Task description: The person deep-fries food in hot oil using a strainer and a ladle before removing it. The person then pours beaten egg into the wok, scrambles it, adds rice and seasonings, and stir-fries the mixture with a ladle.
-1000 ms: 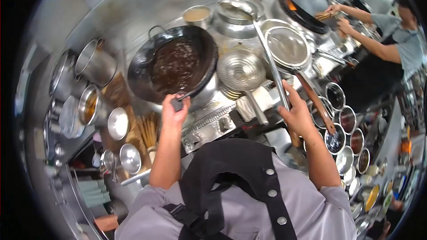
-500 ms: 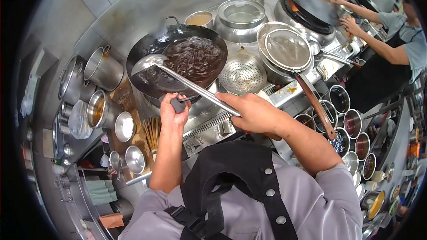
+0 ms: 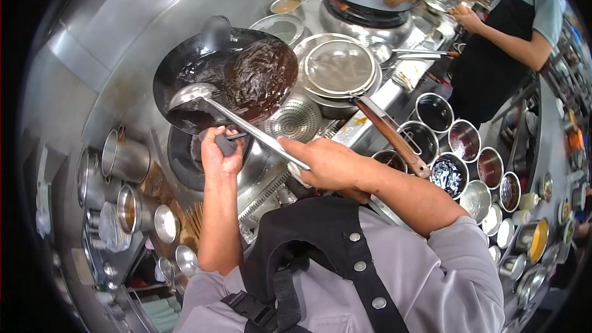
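The wok (image 3: 168,83) is black, its liquid (image 3: 259,74) dark brown, the ladle (image 3: 246,126) silver; dots pattern the silvery skimmer (image 3: 295,117). The strainer's handle (image 3: 393,137) is reddish brown, the wearer's shirt (image 3: 431,265) lavender-grey, the apron (image 3: 320,219) black.

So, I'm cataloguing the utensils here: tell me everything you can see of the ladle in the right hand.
The ladle looks like shiny metal: a rounded bowl on a long, straight, slim shaft. It slants across the view, its bowl over the near left part of the wok; whether it touches the wok is unclear. The right hand grips the shaft. A brown, wood-like piece just below that hand is probably the end of its handle. What the bowl contains, if anything, cannot be told.
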The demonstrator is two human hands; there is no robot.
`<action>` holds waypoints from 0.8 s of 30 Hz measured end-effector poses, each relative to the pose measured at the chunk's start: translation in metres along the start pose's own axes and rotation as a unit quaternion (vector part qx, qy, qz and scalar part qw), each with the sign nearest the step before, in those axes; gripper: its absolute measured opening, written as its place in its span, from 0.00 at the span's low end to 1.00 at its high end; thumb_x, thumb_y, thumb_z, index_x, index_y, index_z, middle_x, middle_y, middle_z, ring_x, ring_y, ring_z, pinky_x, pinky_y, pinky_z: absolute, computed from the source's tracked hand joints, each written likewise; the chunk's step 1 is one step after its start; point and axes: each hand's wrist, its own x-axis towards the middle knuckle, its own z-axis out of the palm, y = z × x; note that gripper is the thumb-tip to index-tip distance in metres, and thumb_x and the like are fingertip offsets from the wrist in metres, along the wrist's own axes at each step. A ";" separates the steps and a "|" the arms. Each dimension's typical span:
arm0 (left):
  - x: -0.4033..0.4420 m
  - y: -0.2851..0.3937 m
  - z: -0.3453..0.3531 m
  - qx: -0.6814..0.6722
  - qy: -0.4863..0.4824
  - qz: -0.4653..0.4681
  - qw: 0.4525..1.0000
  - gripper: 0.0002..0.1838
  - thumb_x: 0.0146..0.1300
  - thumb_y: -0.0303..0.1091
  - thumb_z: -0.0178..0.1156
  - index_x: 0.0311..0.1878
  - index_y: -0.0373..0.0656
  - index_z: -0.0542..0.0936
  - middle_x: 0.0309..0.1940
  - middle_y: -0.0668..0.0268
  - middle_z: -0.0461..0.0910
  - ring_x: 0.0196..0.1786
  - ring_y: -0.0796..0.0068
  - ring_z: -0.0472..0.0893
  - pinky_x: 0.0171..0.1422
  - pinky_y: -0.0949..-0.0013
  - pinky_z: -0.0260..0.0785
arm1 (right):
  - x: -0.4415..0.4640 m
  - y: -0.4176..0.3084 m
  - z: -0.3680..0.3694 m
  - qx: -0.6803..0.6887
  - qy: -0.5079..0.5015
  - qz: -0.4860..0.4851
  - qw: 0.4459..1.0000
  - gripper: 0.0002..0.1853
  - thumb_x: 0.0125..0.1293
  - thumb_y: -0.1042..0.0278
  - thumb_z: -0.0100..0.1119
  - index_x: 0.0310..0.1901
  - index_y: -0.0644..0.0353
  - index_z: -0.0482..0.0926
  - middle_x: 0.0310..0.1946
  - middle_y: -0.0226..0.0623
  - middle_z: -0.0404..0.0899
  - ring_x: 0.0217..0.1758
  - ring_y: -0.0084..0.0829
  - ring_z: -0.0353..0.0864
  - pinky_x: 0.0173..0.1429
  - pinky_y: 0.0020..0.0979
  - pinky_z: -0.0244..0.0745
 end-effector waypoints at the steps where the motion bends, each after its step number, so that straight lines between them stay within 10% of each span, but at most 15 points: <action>1: 0.002 -0.003 0.009 -0.003 0.002 -0.002 1.000 0.10 0.54 0.20 0.64 0.36 0.43 0.74 0.32 0.63 0.77 0.32 0.72 0.80 0.45 0.62 0.80 | -0.003 0.002 -0.003 0.020 -0.002 0.012 1.000 0.39 0.55 0.75 0.57 0.73 0.66 0.64 0.38 0.62 0.84 0.45 0.60 0.85 0.51 0.52 0.79; 24: 0.016 -0.057 0.090 0.131 -0.060 0.121 0.982 0.11 0.57 0.16 0.60 0.40 0.42 0.74 0.36 0.64 0.76 0.35 0.70 0.77 0.35 0.66 0.77 | -0.025 0.064 -0.004 0.136 0.099 0.001 0.986 0.46 0.56 0.71 0.59 0.78 0.62 0.51 0.35 0.63 0.83 0.38 0.60 0.85 0.49 0.52 0.80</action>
